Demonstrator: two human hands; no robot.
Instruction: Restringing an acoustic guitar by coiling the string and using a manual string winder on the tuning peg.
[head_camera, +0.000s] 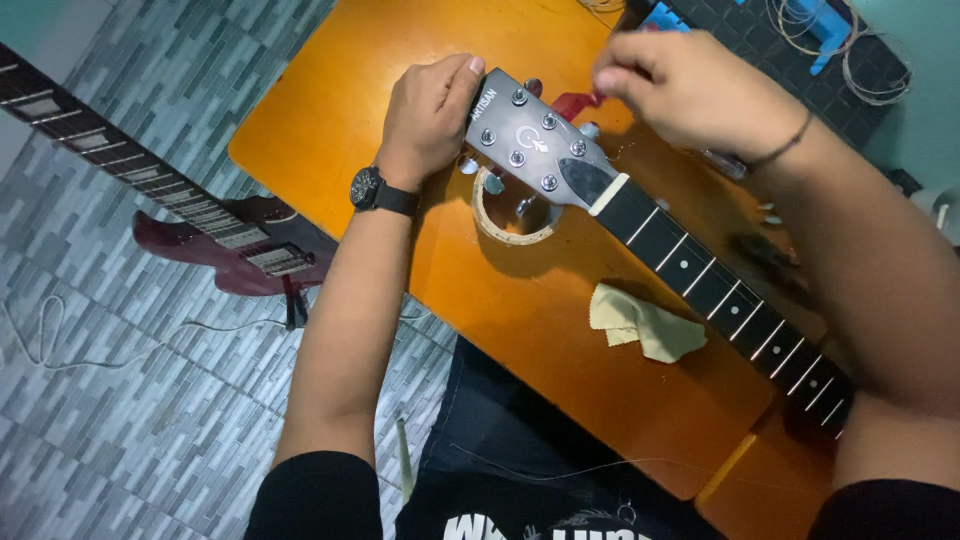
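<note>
A guitar neck lies diagonally over an orange table (330, 110), its grey headstock (530, 140) with several tuner posts pointing up and left. My left hand (428, 115), with a black watch at the wrist, grips the tip of the headstock. My right hand (685, 85) hovers blurred just beyond the headstock, fingers pinched together; what they hold cannot be made out. The dark fretboard (720, 295) with white dots runs down to the right under my right forearm.
A roll of tape (500, 222) sits under the headstock. A yellow cloth (640, 322) lies on the table beside the neck. A dark red electric guitar (215, 235) rests on the tiled floor at left. Blue tools and coiled strings (820, 25) are at top right.
</note>
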